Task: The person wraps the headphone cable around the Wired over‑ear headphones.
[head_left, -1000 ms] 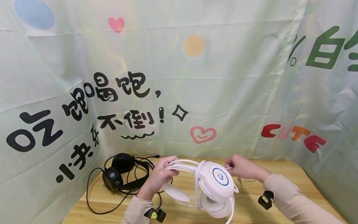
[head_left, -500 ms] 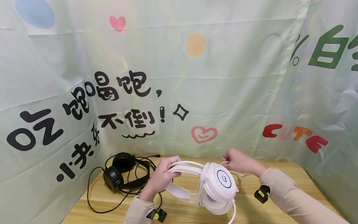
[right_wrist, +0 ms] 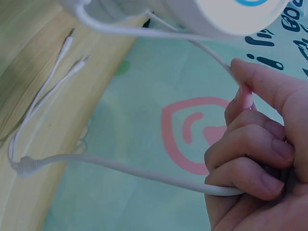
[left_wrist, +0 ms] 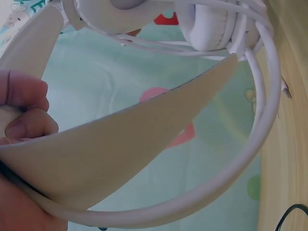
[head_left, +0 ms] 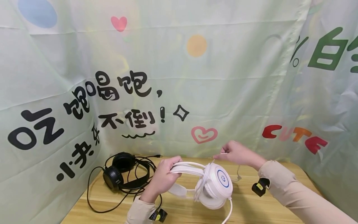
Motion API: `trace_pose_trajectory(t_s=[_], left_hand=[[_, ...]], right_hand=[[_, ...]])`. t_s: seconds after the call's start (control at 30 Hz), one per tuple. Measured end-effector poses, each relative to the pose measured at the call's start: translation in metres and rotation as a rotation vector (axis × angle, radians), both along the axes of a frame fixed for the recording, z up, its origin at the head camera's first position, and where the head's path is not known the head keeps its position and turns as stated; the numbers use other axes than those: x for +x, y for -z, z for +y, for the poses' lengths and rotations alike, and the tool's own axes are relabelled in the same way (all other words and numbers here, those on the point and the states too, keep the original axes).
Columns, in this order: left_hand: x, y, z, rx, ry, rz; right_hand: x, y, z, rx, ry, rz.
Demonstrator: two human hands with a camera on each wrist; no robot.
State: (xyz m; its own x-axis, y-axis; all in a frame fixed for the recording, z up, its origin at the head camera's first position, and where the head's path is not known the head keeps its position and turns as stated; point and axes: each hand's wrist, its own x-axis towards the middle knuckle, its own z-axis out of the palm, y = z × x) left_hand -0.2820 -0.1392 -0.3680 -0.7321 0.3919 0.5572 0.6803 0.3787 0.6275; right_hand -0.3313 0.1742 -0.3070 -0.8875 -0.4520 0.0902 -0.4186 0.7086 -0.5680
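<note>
White headphones (head_left: 219,185) with a blue ring on the earcup are held up over the table. My left hand (head_left: 165,175) grips them by the headband (left_wrist: 130,144), fingers curled round it. White cable (right_wrist: 134,175) is wound round the headband and earcup side. Just above the earcup, my right hand (head_left: 237,153) holds a length of this cable, thumb and forefinger pinching one part and the other fingers curled round another. In the right wrist view the cable forks into two thin leads with jack plugs (right_wrist: 66,46), which hang over the table.
Black headphones (head_left: 112,179) with their loosely coiled black cable lie at the left of the wooden table (head_left: 296,171). Printed cloth (head_left: 237,93) hangs behind the table and along both sides.
My right hand has moved left and upward, drawing the cable over the top of the earcup. The headphones have turned and shifted slightly; my left hand keeps its hold on the headband.
</note>
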Motion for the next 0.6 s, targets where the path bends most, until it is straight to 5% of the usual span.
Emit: trace_pose_trajectory(t_s=[0.6], left_hand=[[0.001,0.003,0.004,-0.111,-0.207,0.150]], right_hand=[[0.005,-0.030,-0.013,-0.107,0.110,-0.132]])
